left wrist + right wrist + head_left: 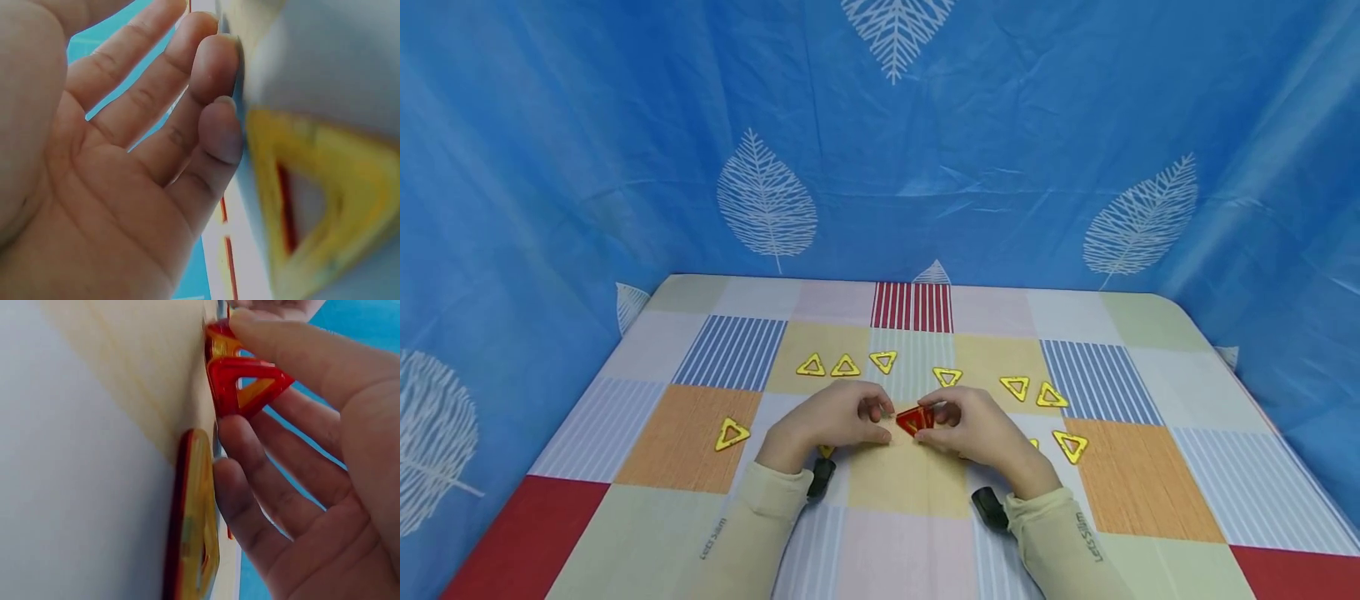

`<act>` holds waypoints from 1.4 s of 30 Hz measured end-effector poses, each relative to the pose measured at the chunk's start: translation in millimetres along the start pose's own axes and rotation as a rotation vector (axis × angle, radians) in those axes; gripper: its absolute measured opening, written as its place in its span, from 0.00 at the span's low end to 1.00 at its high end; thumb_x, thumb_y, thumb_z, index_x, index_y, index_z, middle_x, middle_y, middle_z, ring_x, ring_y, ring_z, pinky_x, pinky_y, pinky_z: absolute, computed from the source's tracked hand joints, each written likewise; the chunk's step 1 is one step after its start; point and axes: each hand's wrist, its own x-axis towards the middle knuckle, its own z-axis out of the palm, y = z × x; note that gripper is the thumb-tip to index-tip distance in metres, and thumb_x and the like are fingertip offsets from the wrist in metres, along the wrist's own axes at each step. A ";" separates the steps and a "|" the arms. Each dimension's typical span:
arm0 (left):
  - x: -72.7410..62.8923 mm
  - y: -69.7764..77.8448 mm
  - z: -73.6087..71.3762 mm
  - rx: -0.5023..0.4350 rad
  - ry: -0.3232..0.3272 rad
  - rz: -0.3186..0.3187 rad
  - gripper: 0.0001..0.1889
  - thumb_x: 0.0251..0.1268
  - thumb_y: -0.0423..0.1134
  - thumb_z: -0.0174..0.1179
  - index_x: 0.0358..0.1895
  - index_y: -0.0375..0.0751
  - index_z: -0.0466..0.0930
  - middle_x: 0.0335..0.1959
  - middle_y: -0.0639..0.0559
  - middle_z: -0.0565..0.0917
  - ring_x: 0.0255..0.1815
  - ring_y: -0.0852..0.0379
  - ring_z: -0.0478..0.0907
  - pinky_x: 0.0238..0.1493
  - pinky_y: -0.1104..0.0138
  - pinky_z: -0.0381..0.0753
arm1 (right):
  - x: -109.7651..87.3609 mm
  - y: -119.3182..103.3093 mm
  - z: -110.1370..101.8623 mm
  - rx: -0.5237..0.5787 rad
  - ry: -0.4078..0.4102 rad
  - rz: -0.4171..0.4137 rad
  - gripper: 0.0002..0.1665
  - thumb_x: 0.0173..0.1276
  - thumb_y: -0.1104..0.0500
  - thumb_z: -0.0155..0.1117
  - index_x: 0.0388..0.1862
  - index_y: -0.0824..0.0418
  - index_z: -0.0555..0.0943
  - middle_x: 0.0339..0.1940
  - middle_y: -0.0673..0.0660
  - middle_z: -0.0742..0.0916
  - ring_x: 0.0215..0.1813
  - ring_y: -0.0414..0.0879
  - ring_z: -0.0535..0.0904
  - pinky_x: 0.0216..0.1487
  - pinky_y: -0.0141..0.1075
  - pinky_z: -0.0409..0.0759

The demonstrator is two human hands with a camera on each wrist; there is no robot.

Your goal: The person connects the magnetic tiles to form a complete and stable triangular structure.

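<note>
Red triangular tiles (913,420) stand tilted near the middle of the table, pinched between the thumb and fingers of my right hand (973,425). The right wrist view shows a red frame (226,387) with orange-yellow parts joined to it, under the thumb. My left hand (835,415) is just to the left of the red tiles, its fingers loosely bent and nothing between them. In the left wrist view, a yellow triangular tile (362,181) lies close beside the little finger. Another yellow tile (199,512) lies next to the right hand's lower fingers.
Several yellow triangular tiles lie in an arc around the hands, among them one at the left (731,434), one at the back (883,361) and one at the right (1070,447). A patchwork tablecloth (670,517) covers the table, with a blue leaf-print curtain (985,167) behind.
</note>
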 end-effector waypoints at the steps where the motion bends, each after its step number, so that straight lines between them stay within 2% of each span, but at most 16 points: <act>1: -0.8 -1.5 -1.9 0.001 0.009 -0.003 0.13 0.57 0.39 0.76 0.44 0.44 0.85 0.31 0.56 0.79 0.31 0.58 0.75 0.33 0.65 0.76 | -0.1 -0.1 -0.3 -0.007 0.009 0.017 0.24 0.56 0.55 0.82 0.51 0.58 0.86 0.32 0.47 0.85 0.33 0.42 0.80 0.34 0.37 0.80; 6: -6.9 -10.0 -15.2 -0.024 0.035 -0.020 0.15 0.60 0.40 0.74 0.49 0.43 0.85 0.36 0.54 0.81 0.35 0.57 0.76 0.35 0.64 0.78 | -1.3 1.4 -2.0 -0.018 0.053 0.086 0.25 0.56 0.56 0.82 0.52 0.58 0.86 0.34 0.48 0.85 0.35 0.41 0.80 0.39 0.38 0.80; 12: -22.6 -23.2 -38.2 -0.062 0.114 -0.066 0.16 0.61 0.38 0.73 0.52 0.42 0.84 0.39 0.52 0.81 0.38 0.56 0.77 0.40 0.61 0.78 | -1.5 4.5 -4.7 -0.016 0.079 0.100 0.24 0.58 0.57 0.80 0.54 0.58 0.86 0.36 0.50 0.86 0.38 0.42 0.81 0.41 0.39 0.81; 18: -38.7 -36.3 -53.5 -0.058 0.077 -0.094 0.19 0.58 0.36 0.75 0.54 0.44 0.85 0.43 0.50 0.81 0.41 0.53 0.76 0.40 0.59 0.78 | -1.3 3.3 -8.2 -0.024 0.109 0.156 0.25 0.57 0.56 0.81 0.54 0.58 0.86 0.38 0.51 0.86 0.39 0.44 0.81 0.39 0.39 0.81; 21: -47.3 -42.8 -59.1 -0.053 0.068 -0.138 0.22 0.53 0.35 0.78 0.53 0.47 0.85 0.43 0.52 0.81 0.42 0.51 0.76 0.39 0.59 0.78 | -2.0 2.9 -9.1 -0.023 0.105 0.186 0.25 0.58 0.56 0.81 0.54 0.57 0.86 0.38 0.52 0.85 0.40 0.46 0.80 0.35 0.38 0.81; 26: -64.8 -51.5 -70.0 -0.042 0.037 -0.194 0.25 0.46 0.36 0.81 0.52 0.49 0.86 0.43 0.54 0.81 0.44 0.51 0.74 0.45 0.57 0.75 | -3.1 3.9 -10.8 0.009 0.111 0.236 0.26 0.58 0.55 0.80 0.56 0.56 0.85 0.39 0.54 0.85 0.39 0.48 0.79 0.25 0.38 0.81; 30: -82.3 -59.0 -80.5 -0.062 0.054 -0.275 0.27 0.45 0.36 0.82 0.53 0.49 0.85 0.47 0.54 0.81 0.47 0.50 0.74 0.50 0.56 0.74 | -2.9 7.2 -11.8 0.027 0.111 0.239 0.27 0.59 0.55 0.80 0.57 0.57 0.84 0.39 0.55 0.84 0.38 0.48 0.79 0.24 0.39 0.81; 33: -95.6 -66.3 -90.1 -0.112 0.074 -0.364 0.30 0.43 0.35 0.82 0.55 0.49 0.85 0.51 0.52 0.82 0.50 0.48 0.73 0.49 0.56 0.77 | -2.0 8.8 -11.8 0.020 0.113 0.231 0.27 0.58 0.55 0.80 0.56 0.57 0.85 0.38 0.54 0.84 0.38 0.48 0.79 0.25 0.39 0.81; 37: -110.2 -77.9 -101.4 -0.165 0.079 -0.393 0.33 0.43 0.36 0.82 0.59 0.46 0.83 0.56 0.50 0.82 0.54 0.47 0.74 0.55 0.52 0.77 | -1.5 9.6 -12.3 0.008 0.114 0.229 0.27 0.58 0.54 0.80 0.56 0.57 0.85 0.38 0.54 0.85 0.39 0.48 0.79 0.27 0.38 0.80; 39: -115.5 -83.2 -103.8 -0.174 0.085 -0.376 0.33 0.43 0.37 0.82 0.58 0.44 0.83 0.58 0.48 0.81 0.57 0.46 0.73 0.61 0.48 0.72 | -1.6 9.8 -12.8 -0.001 0.115 0.225 0.27 0.58 0.54 0.80 0.56 0.57 0.85 0.38 0.54 0.85 0.39 0.47 0.79 0.28 0.38 0.80; 42: -120.3 -90.2 -103.1 -0.185 0.092 -0.374 0.32 0.41 0.38 0.83 0.56 0.44 0.83 0.60 0.47 0.79 0.60 0.44 0.69 0.65 0.43 0.64 | -1.5 9.7 -13.3 -0.022 0.114 0.218 0.26 0.58 0.54 0.80 0.56 0.57 0.85 0.39 0.53 0.85 0.40 0.47 0.80 0.31 0.38 0.80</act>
